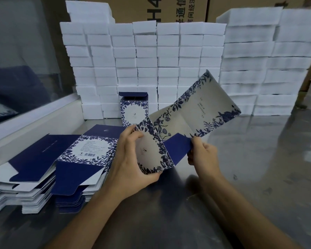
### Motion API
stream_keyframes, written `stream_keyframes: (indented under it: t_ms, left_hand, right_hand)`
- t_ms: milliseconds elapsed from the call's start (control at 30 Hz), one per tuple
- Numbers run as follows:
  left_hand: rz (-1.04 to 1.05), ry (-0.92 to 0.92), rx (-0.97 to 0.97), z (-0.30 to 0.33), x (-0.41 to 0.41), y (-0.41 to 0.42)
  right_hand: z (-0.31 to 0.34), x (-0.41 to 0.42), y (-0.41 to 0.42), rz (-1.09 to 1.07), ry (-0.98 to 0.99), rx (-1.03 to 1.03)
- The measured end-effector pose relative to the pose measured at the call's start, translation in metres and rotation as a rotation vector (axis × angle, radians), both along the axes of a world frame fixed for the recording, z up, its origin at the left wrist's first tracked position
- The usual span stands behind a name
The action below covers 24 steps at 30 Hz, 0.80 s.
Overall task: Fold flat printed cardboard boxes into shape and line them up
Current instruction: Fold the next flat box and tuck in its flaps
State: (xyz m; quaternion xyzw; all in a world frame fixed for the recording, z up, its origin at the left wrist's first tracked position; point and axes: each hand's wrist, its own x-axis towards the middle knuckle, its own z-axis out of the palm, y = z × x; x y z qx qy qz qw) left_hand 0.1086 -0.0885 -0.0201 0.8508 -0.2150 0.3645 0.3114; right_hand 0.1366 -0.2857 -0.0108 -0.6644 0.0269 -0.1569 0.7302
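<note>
Matt printed cardboard box blank (187, 123), white foam blocks (169, 60) with a rough grain, glossy brushed-metal table (258, 159).

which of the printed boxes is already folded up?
The upright box standing against the white foam blocks, top flap open. The one in the hands is still being opened out; the rest lie flat in stacks at left.

One folded box (134, 108) stands at frame centre. One unfolded box (185, 123) is held up. Two stacks of flat boxes (43, 177) lie lower left. White foam blocks (151, 60): too many to count.
</note>
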Motion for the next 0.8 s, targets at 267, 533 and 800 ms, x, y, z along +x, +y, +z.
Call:
stream_keyframes:
  t_ms: [267, 533, 800]
  left_hand:
    - [0.138, -0.054, 0.058, -0.001, -0.001, -0.006]
    - [0.183, -0.063, 0.079, -0.002, 0.001, -0.005]
    - [0.245, -0.056, 0.066, -0.003, 0.002, -0.007]
  right_hand:
    - [-0.007, -0.002, 0.008, 0.083, -0.069, -0.126]
    - [-0.005, -0.002, 0.011, 0.141, -0.025, -0.133]
    - [-0.006, -0.008, 0.02, 0.192, -0.03, -0.18]
